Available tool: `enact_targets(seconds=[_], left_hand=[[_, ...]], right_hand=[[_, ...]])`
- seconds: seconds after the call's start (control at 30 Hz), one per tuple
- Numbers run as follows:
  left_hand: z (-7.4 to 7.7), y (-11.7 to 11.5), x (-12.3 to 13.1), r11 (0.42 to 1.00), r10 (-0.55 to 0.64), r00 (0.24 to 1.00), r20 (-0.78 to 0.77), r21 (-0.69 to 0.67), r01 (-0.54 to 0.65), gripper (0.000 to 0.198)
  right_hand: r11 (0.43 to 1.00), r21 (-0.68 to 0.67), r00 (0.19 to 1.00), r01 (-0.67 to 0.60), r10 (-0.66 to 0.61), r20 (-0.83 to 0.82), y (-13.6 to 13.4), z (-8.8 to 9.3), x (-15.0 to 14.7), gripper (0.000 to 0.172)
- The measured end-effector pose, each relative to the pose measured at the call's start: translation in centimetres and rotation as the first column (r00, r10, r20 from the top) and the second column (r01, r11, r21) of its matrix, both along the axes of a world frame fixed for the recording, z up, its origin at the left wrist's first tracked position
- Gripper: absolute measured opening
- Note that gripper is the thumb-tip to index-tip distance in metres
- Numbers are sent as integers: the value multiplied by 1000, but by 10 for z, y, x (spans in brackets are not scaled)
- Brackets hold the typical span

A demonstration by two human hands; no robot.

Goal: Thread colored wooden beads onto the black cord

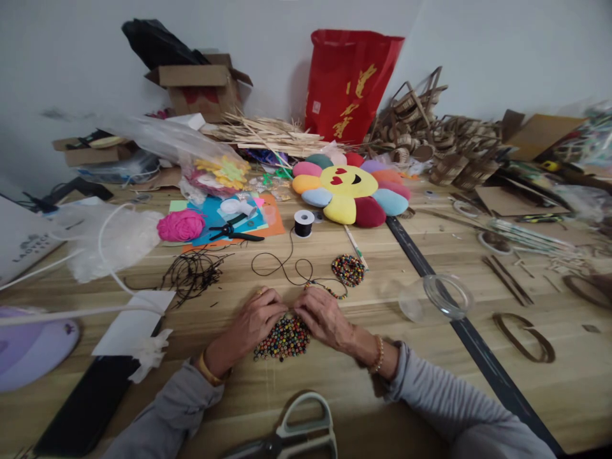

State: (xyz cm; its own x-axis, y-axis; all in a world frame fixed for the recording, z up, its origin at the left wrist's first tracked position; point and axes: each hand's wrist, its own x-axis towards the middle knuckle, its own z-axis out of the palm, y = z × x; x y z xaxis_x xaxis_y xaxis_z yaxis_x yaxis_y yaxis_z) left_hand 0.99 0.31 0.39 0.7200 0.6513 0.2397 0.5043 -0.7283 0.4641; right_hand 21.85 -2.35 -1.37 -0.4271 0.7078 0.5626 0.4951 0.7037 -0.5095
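Above a pile of small multicoloured wooden beads (285,339), both my hands meet with their fingertips almost touching. My left hand (258,319) is closed in a pinch of thumb and forefinger; whatever lies in it is too small to make out. Pinched as well, my right hand (327,319) is on a thin black cord (273,272), which carries a short row of strung beads (329,291) just beyond its knuckles. Farther off, that cord loops towards a white-flanged spool of black cord (303,223). A coil of strung beads (348,270) rests beyond my right hand.
Scissors (306,424) lie at the near edge, a black phone-like slab (90,405) at left. Tangled black cord (196,274), pliers (234,231) and pink yarn (180,225) sit left of the spool. A flower cushion (351,185) stands behind; a clear round container (447,296) is at right.
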Motion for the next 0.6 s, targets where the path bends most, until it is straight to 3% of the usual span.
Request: enact_targets(seconds=[0.37,0.6], left_hand=[[-7,2,-1,1000,1,999,46,-30,0,17],[-6,5,1,986,90,970,224,-156,-56,11]], right_hand=[[1000,-7,1000,4,-4,-23,0,-2,-1,15],[1000,-7,1000,10,-10,15,0,-1,0,18]])
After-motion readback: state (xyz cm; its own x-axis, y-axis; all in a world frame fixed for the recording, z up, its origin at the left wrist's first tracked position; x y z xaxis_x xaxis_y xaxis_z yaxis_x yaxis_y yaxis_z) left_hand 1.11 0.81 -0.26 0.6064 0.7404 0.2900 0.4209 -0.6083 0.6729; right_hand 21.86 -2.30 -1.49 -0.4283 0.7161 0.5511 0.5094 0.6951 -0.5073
